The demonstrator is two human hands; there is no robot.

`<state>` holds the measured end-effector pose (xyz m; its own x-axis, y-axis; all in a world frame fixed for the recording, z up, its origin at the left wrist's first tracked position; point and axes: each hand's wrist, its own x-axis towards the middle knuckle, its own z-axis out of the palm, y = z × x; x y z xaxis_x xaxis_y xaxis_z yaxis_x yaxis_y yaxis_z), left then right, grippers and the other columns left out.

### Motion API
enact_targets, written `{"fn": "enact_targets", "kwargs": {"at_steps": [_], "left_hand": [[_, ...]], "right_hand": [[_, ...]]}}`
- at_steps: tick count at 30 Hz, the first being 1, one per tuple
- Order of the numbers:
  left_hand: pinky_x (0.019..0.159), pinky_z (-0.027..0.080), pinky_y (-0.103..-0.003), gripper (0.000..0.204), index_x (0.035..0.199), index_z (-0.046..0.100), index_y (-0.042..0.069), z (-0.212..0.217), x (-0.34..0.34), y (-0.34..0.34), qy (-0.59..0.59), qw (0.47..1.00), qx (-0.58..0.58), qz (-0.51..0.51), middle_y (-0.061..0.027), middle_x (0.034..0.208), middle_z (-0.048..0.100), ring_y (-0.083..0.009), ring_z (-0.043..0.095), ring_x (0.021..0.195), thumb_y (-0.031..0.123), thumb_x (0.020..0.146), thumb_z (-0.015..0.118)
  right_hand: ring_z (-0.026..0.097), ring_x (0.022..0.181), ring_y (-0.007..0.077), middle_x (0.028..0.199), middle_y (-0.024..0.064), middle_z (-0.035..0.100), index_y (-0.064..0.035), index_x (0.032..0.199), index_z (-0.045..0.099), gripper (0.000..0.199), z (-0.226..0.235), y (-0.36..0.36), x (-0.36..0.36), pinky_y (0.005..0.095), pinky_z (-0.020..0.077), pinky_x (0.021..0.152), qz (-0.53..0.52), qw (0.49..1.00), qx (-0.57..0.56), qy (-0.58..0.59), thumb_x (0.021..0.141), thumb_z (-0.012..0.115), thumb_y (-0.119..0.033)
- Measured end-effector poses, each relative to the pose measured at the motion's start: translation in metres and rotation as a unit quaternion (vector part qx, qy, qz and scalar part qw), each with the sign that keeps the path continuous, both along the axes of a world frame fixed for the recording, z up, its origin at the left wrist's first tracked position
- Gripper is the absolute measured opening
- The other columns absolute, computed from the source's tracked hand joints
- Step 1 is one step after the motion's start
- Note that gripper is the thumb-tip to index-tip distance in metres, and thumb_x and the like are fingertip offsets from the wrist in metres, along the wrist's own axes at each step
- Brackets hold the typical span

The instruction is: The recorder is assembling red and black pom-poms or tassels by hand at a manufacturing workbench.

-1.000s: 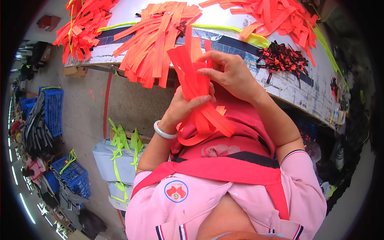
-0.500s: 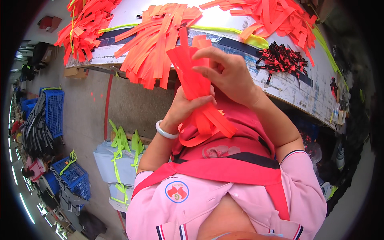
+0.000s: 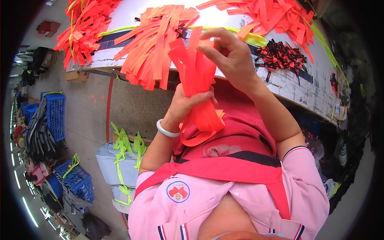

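Observation:
My left hand [image 3: 191, 102] is closed around a bundle of bright orange fabric strips [image 3: 194, 76], held upright in front of my apron. The upper ends fan out above the fist, and the lower ends fold into loops [image 3: 202, 124] below it. At the top right of the bundle, my right hand [image 3: 236, 60] has its fingers curled, with thumb and index fingertip at the edge of one raised strip [image 3: 195, 38]. A bit of orange-red shows between its fingers. Just beyond the bundle, a pile of similar strips [image 3: 148, 52] hangs over the edge of the white table [image 3: 280, 86].
More orange strips lie at the table's far left [image 3: 82, 36] and far right [image 3: 276, 20]. A heap of small black-and-red pieces [image 3: 282, 58] sits right of my right hand. To the left stand blue crates [image 3: 55, 116] and a light stack [image 3: 120, 164] tied with yellow-green bands.
My right hand has moved up and slightly right along the bundle, and the strip ends have spread apart. The lower loops have swung left. My left hand keeps its grip.

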<state>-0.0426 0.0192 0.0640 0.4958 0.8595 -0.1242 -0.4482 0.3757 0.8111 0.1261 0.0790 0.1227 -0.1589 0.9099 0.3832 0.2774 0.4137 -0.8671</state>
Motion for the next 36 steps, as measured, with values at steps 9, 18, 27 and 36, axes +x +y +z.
{"fn": "enact_targets", "kwargs": {"at_steps": [9, 18, 27, 36], "left_hand": [[0.058, 0.045, -0.025, 0.025, 0.108, 0.055, -0.002, 0.022, 0.016, 0.025, -0.161, 0.973, 0.014, 0.168, -0.0042, 0.081, 0.057, -0.0121, 0.055, 0.064, -0.004, 0.085, 0.063], [0.075, 0.057, -0.032, 0.036, 0.116, 0.053, -0.003, 0.040, -0.001, 0.045, 0.012, 0.990, 0.064, 0.124, -0.0081, 0.090, 0.065, -0.0221, 0.068, 0.085, 0.003, 0.084, 0.067], [0.059, 0.052, -0.029, 0.028, 0.114, 0.055, -0.003, 0.001, 0.006, 0.047, 0.019, 0.996, -0.023, 0.087, -0.0057, 0.075, 0.059, -0.0178, 0.062, 0.063, 0.008, 0.090, 0.063], [0.057, 0.051, -0.027, 0.028, 0.110, 0.057, -0.003, 0.006, 0.008, 0.037, 0.073, 0.997, 0.018, 0.012, -0.0063, 0.076, 0.061, -0.0169, 0.062, 0.062, 0.005, 0.085, 0.067]], "right_hand": [[0.057, 0.089, 0.0146, 0.092, 0.0073, 0.062, -0.0019, 0.110, 0.060, 0.066, -0.037, -0.036, 0.004, 0.0298, 0.0445, 0.081, 0.316, 0.910, -0.268, -0.013, 0.069, 0.081, -0.049], [0.064, 0.071, 0.0277, 0.073, 0.0157, 0.065, -0.0031, 0.087, 0.064, 0.026, -0.050, -0.039, 0.001, 0.0381, 0.0507, 0.073, 0.210, 0.914, -0.319, -0.137, 0.076, 0.063, -0.027], [0.066, 0.078, 0.0293, 0.085, 0.0157, 0.067, -0.0074, 0.109, 0.061, 0.052, -0.067, -0.040, 0.007, 0.0402, 0.0504, 0.073, 0.204, 0.908, -0.218, -0.295, 0.078, 0.071, -0.048], [0.040, 0.059, 0.0031, 0.064, -0.0053, 0.046, -0.0062, 0.113, 0.066, 0.025, 0.044, 0.037, 0.023, 0.0228, 0.0333, 0.053, 0.126, 0.979, -0.001, -0.161, 0.090, 0.066, -0.016]]}}
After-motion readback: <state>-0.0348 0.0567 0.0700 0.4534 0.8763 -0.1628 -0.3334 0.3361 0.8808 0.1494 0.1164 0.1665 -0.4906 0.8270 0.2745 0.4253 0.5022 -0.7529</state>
